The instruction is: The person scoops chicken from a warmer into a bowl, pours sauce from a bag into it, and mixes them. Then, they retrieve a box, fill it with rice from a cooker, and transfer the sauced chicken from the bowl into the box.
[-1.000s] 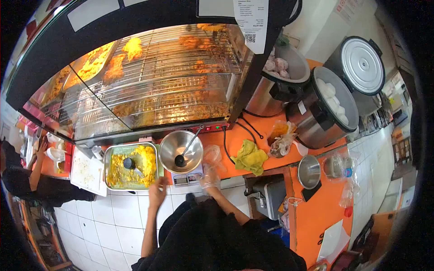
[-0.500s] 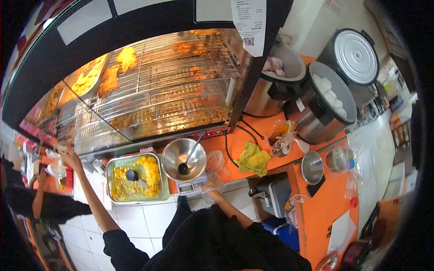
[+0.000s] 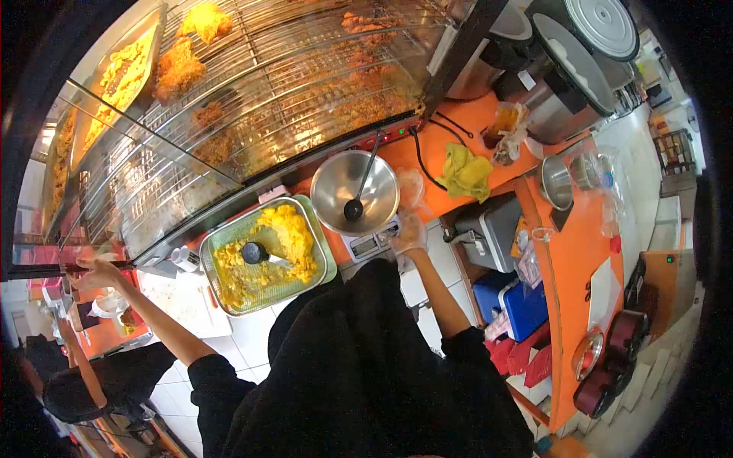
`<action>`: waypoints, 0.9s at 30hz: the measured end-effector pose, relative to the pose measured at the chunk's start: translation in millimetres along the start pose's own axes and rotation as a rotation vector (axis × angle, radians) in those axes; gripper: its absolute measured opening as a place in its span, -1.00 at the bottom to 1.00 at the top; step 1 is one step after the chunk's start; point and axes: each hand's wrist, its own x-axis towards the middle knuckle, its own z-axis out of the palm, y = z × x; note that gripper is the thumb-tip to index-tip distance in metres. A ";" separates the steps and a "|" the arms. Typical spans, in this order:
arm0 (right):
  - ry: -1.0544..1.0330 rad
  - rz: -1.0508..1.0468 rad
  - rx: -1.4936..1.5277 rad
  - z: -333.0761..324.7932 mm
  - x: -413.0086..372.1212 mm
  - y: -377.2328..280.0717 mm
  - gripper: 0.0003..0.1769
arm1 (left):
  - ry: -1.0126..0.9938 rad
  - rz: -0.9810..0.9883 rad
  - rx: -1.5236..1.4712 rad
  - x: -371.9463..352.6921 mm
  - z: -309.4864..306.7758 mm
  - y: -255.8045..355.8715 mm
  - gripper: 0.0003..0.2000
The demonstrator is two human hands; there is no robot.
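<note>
At the lower left corner of the glass food warmer (image 3: 252, 202), my left hand (image 3: 101, 275) reaches out with its fingers apart and nothing visible in it. My right hand (image 3: 408, 230), in a clear plastic glove, rests beside the digital scale (image 3: 372, 243), fingers stretched out. A steel mixing bowl (image 3: 330, 187) stands on the scale with a black ladle (image 3: 354, 208) leaning in it. Left of the bowl, a metal tray (image 3: 226, 308) holds yellow food like scrambled egg (image 3: 284, 229) and a black scoop (image 3: 254, 253).
Fried pieces (image 3: 180, 69) lie on the warmer's racks. A yellow-green cloth (image 3: 466, 172), a bagged orange item (image 3: 504, 122) and large steel pots (image 3: 565, 84) are on the orange counter to the right. Another person (image 3: 103, 378) in dark clothing is at the far left.
The view has tilted down and come closer, so the warmer sits higher in it. My left hand stays by the warmer's left corner, my right hand beside the scale.
</note>
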 end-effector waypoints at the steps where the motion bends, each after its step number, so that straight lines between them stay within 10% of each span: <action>1: -0.026 -0.004 0.020 -7.3 0.8 -2.0 -0.18 | 0.009 -0.013 -0.013 -0.6 0.2 -3.3 -0.50; 11: 0.133 -0.350 0.594 26.5 22.4 36.9 -0.46 | -0.070 -0.103 0.141 4.7 -5.9 -46.2 -0.76; 17: 0.109 -0.385 0.302 -3.1 26.1 23.3 -0.47 | -0.204 0.020 -0.046 -16.0 -32.9 48.7 -0.91; 20: 0.132 -0.279 0.192 1.8 26.3 18.5 -0.54 | -0.272 -0.285 -0.447 -30.2 -33.9 74.0 -0.92; 27: 0.141 -0.464 0.349 22.5 39.1 60.8 -0.65 | -0.430 -0.138 -0.231 -41.4 -50.9 137.4 -0.78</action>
